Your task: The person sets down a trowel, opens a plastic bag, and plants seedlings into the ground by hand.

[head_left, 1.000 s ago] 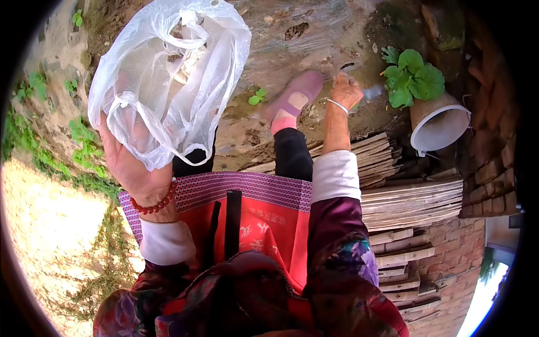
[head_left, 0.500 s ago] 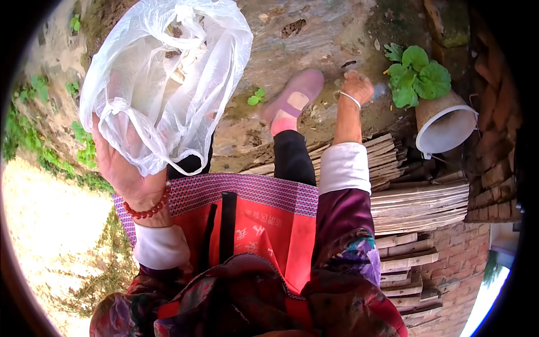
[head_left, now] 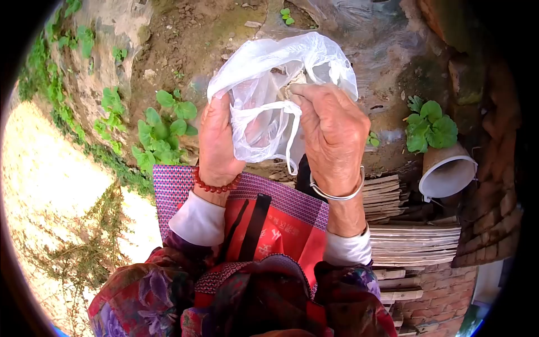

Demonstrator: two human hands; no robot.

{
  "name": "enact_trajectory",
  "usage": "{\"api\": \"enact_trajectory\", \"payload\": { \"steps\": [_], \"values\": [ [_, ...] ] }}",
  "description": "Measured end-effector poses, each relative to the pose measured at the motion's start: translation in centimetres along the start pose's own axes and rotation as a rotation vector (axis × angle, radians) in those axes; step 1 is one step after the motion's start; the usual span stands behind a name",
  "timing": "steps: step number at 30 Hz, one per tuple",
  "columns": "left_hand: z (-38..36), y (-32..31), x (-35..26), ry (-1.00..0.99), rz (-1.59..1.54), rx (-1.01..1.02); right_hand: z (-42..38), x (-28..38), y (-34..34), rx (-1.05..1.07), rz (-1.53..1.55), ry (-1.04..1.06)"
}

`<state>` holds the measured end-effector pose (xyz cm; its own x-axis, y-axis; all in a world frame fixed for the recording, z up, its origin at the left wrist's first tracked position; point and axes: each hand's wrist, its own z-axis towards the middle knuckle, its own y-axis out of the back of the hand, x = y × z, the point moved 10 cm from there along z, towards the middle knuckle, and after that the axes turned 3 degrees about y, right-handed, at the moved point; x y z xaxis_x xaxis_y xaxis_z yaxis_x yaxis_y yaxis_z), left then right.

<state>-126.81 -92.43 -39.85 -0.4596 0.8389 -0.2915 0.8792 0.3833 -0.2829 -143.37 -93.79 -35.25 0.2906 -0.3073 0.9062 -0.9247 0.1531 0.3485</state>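
Note:
A thin white see-through plastic bag [head_left: 281, 53] is spread open in front of me. My left hand [head_left: 218, 137], with a red bead bracelet, holds the bag from its left side, partly covered by the film. My right hand [head_left: 336, 132], wearing a silvery bangle, is closed in a pinch at the bag's mouth. Its fingertips meet beside a pale, dry-looking thing [head_left: 296, 82] inside the bag. Whether they grip that thing or something smaller cannot be made out. The bag's loose handles [head_left: 293, 132] hang between my hands.
A red apron [head_left: 286, 230] with a patterned border covers my lap. Leafy seedlings [head_left: 163, 132] grow at left in the soil, beside plastic film. At right are a white bucket [head_left: 449, 177] on its side, a leafy plant [head_left: 431, 128], stacked wood strips [head_left: 415, 244] and a brick wall [head_left: 449, 292].
My right hand has risen from the ground to the bag's mouth. My left hand and the bag have moved right and lower in view. The view has shifted, showing more seedlings at left.

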Motion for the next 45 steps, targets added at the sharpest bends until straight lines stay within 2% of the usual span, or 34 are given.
{"api": "enact_trajectory", "payload": {
  "steps": [4, 6, 7, 9, 10, 11, 12, 14, 16, 18, 19, 20, 22, 24, 26, 27, 29, 30, 32, 35, 37, 38, 40, 42, 44, 45],
  "values": [
    [-0.1, 0.1, 0.3, -0.012, 0.006, 0.045, 0.4, -0.2, -3.0, 0.09, -0.101, -0.062],
    [-0.4, -0.5, -0.3, -0.052, 0.029, 0.095, 0.0, -1.4, -4.0, 0.169, -0.103, -0.198],
    [-0.5, -0.7, -0.3, -0.053, -0.017, 0.133, 0.0, -0.6, -3.6, 0.122, -0.13, -0.099],
    [-0.8, -1.0, -0.6, -0.053, -0.069, 0.18, -0.8, -0.3, -3.0, 0.047, -0.079, -0.064],
    [-1.1, -0.8, -0.6, -0.053, 0.034, 0.136, -1.1, 0.2, -1.9, -0.028, -0.027, -0.024],
    [-1.1, -0.8, -0.8, -0.06, 0.132, 0.105, -1.5, 0.7, 0.0, -0.175, -0.044, -0.047],
    [-0.7, -1.1, -0.5, -0.006, -0.064, 0.218, -1.9, 0.9, 2.0, -0.269, -0.032, -0.074],
    [-0.9, -0.7, -0.4, -0.005, -0.069, 0.177, -2.9, -0.5, 5.2, -0.356, -0.216, -0.178],
    [-1.0, -0.6, -0.5, -0.012, -0.032, 0.171, -2.4, -2.1, 5.8, -0.358, -0.308, -0.153],
    [-1.1, -0.7, -0.5, -0.017, 0.013, 0.157, -2.4, -7.2, 2.7, -0.186, 0.085, -0.409],
    [-1.1, -0.6, -0.4, -0.022, 0.057, 0.13, -2.1, -7.5, 1.5, -0.148, 0.134, -0.354],
    [-1.0, -0.4, -0.5, -0.026, 0.102, 0.103, -2.2, -7.9, 0.6, -0.114, 0.129, -0.414],
    [-0.8, 0.2, -0.3, -0.019, 0.086, 0.091, -1.7, -6.3, 0.1, -0.096, 0.07, -0.304],
    [-0.6, 0.5, -0.2, -0.008, 0.069, 0.078, -1.2, -5.2, 0.1, -0.125, 0.078, -0.291],
    [-0.6, 0.1, -0.4, -0.021, 0.044, 0.101, -1.6, -6.5, 0.5, -0.182, 0.066, -0.383],
    [-0.6, 0.1, -0.4, -0.02, 0.043, 0.093, -2.0, -7.5, 1.7, -0.316, 0.105, -0.464],
    [-0.5, -0.2, -0.6, -0.028, 0.034, 0.138, -2.1, -5.5, 5.1, -0.512, -0.025, -0.343],
    [-0.7, 0.3, -0.5, -0.022, 0.035, 0.103, -1.9, -2.8, 6.6, -0.575, -0.127, -0.196],
    [-0.5, 0.0, -0.4, 0.006, -0.047, 0.143, -1.6, 1.6, 7.1, -0.57, 0.044, -0.058],
    [-0.4, -0.6, -0.3, 0.003, -0.064, 0.155, 0.6, 5.9, 2.2, -0.13, 0.006, 0.154],
    [-0.6, -0.4, -0.5, 0.0, -0.092, 0.153, 0.8, 3.1, -1.4, 0.019, 0.023, 0.039],
    [-0.7, 0.1, -0.2, 0.031, -0.059, 0.141, 1.2, 2.5, -1.9, 0.016, 0.017, 0.047],
    [-0.9, 0.1, 0.3, 0.057, -0.036, 0.138, 1.5, 0.2, -4.9, 0.261, -0.075, -0.046],
    [-1.1, -0.4, -0.2, -0.003, 0.104, 0.093, 0.6, -1.3, -8.2, 0.516, -0.196, 0.03],
    [-1.2, -0.2, -0.2, -0.006, 0.092, 0.095, 0.8, -1.3, -9.0, 0.46, -0.228, 0.11],
    [-1.2, -0.3, -0.4, -0.018, 0.06, 0.105, 0.8, -1.2, -9.7, 0.52, -0.234, 0.126]
  ]
}}
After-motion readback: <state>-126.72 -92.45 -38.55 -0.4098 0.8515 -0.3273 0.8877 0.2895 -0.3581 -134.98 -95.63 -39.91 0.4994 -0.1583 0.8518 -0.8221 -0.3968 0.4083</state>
